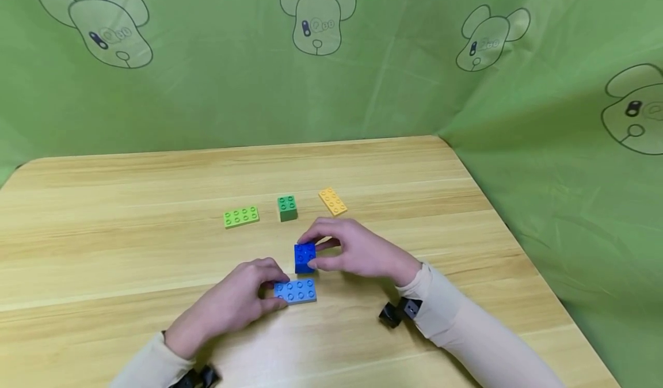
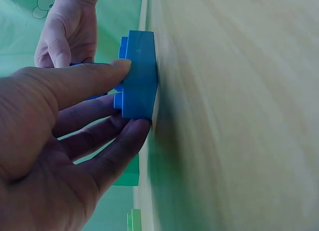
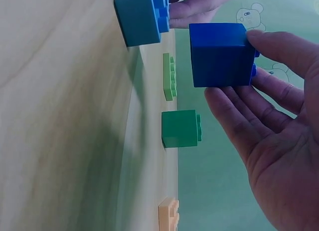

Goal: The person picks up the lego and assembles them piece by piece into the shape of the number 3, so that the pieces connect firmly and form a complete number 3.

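My left hand (image 1: 239, 297) pinches the left end of a light blue toy brick (image 1: 302, 291) with two rows of studs, thumb on the near side and fingers on the far side. Just beyond it, my right hand (image 1: 357, 248) grips a dark blue square brick (image 1: 304, 258) between thumb and fingers. In the right wrist view the dark blue brick (image 3: 222, 55) is held off the tabletop, apart from the light blue brick (image 3: 139, 19). The left wrist view shows my left thumb and fingertips on the light blue brick (image 2: 139, 74).
Farther back on the wooden table (image 1: 129, 221) lie a flat lime green brick (image 1: 241, 217), a green square brick (image 1: 287, 208) and a flat yellow-orange brick (image 1: 332, 201). Green cloth (image 1: 223, 88) with printed animal heads hangs behind and to the right.
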`<state>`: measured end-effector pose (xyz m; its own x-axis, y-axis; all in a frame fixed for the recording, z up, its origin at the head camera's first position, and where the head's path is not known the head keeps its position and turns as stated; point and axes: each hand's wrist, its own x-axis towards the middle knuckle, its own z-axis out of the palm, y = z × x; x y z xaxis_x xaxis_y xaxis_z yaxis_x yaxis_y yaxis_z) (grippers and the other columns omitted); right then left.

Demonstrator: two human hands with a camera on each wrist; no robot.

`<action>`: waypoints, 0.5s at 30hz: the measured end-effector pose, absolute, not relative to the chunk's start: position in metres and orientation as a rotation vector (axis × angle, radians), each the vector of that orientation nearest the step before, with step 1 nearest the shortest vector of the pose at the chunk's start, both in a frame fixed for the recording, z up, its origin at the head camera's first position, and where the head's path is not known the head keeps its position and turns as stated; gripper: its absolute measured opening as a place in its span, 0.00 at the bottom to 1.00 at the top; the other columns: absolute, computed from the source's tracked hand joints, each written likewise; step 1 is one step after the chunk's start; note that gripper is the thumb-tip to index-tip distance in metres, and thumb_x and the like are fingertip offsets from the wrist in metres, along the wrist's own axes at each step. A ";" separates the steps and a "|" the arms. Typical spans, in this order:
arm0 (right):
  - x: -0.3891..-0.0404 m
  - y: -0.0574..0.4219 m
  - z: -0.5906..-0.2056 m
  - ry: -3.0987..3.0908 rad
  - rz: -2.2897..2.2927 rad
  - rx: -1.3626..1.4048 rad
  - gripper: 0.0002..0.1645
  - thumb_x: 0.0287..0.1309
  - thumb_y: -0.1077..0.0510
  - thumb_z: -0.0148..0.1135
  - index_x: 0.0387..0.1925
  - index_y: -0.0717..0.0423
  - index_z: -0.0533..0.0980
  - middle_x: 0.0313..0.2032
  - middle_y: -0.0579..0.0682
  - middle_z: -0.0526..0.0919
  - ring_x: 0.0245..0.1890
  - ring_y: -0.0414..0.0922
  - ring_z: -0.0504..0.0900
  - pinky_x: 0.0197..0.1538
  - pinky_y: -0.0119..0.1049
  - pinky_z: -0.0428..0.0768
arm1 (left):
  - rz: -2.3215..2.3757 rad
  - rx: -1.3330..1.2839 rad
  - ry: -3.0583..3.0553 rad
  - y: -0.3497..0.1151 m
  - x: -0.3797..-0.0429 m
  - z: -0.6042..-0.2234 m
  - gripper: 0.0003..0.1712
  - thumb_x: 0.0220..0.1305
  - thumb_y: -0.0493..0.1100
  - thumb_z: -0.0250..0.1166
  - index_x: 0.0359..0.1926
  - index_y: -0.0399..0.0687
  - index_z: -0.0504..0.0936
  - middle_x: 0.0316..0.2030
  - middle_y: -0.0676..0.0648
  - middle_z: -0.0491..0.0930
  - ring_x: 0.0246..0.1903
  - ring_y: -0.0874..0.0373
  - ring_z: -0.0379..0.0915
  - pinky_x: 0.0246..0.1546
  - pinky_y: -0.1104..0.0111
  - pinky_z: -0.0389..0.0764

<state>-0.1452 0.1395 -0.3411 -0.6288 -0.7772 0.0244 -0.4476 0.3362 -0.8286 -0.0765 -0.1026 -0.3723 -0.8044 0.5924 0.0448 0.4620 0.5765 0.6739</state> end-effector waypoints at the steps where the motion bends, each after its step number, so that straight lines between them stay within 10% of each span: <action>1: -0.144 0.140 -0.341 2.227 -1.200 -1.076 0.18 0.60 0.62 0.68 0.52 0.56 0.78 0.47 0.41 0.79 0.49 0.38 0.79 0.54 0.37 0.80 | 1.040 0.882 2.618 -0.103 -0.076 -0.372 0.17 0.56 0.39 0.74 0.47 0.40 0.84 0.39 0.55 0.79 0.38 0.62 0.74 0.44 0.63 0.80; 15: -0.138 0.142 -0.341 2.161 -1.228 -1.082 0.19 0.59 0.61 0.70 0.52 0.55 0.78 0.47 0.42 0.79 0.50 0.40 0.79 0.54 0.38 0.80 | 1.041 0.886 2.619 -0.102 -0.076 -0.373 0.16 0.57 0.39 0.74 0.46 0.40 0.84 0.39 0.55 0.79 0.38 0.61 0.73 0.44 0.63 0.80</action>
